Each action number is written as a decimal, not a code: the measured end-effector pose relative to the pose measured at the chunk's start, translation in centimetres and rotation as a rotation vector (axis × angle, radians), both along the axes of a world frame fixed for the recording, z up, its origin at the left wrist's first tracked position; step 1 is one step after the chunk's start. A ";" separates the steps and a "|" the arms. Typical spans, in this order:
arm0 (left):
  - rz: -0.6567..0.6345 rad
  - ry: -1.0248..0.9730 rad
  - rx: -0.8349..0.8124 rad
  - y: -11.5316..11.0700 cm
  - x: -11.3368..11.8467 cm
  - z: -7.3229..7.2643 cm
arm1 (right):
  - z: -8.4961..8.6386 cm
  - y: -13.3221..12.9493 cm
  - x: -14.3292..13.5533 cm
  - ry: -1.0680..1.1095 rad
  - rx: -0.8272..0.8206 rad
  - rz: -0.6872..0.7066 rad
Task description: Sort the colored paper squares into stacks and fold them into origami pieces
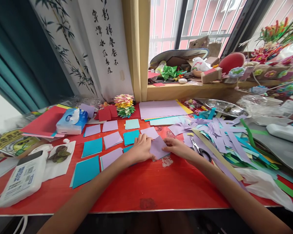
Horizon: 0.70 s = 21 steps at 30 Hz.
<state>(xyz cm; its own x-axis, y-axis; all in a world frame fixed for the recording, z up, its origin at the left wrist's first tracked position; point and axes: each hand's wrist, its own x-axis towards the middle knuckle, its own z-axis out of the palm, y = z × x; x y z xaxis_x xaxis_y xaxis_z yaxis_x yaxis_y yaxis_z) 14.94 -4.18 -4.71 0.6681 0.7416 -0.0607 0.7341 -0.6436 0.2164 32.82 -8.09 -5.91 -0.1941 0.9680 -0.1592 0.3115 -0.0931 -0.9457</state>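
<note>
Both hands hold a small stack of purple paper squares (158,147) just above the red tabletop (127,195). My left hand (143,148) grips its left edge, fingers curled and thumb at the lower corner. On the right edge, my right hand (173,147) pinches the paper between thumb and fingers. Another purple square (149,132) lies behind them. To the left are rows of square stacks, among them a blue stack (86,171), a purple stack (112,139) and a pale blue one (132,123). Scissors (200,150) with black handles rest right of my right hand.
Paper strips (222,133) are heaped on the right beside a metal tray (224,108). Large purple sheets (161,110) and a layered paper ornament (124,105) stand at the back. A tissue pack (72,121) and a white device (23,178) are on the left.
</note>
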 end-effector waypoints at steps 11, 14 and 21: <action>0.064 -0.123 0.055 4.7 -6.6 3.4 | 2.0 -2.0 1.6 -0.207 -0.106 0.032; 0.132 -0.057 0.207 6.6 -8.2 2.7 | 2.5 -2.3 1.6 -0.274 -0.142 0.054; 0.030 0.024 0.203 11.8 -5.9 2.1 | 1.7 -1.9 1.9 -0.189 -0.157 0.067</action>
<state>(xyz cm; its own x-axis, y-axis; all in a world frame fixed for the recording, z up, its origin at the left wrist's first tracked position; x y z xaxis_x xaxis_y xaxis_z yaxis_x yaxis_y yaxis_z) 9.04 7.67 -2.66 0.6460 0.7596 0.0761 0.7568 -0.6503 0.0663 34.73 -10.03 -4.22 -0.2100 0.9143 -0.3463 0.4915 -0.2074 -0.8458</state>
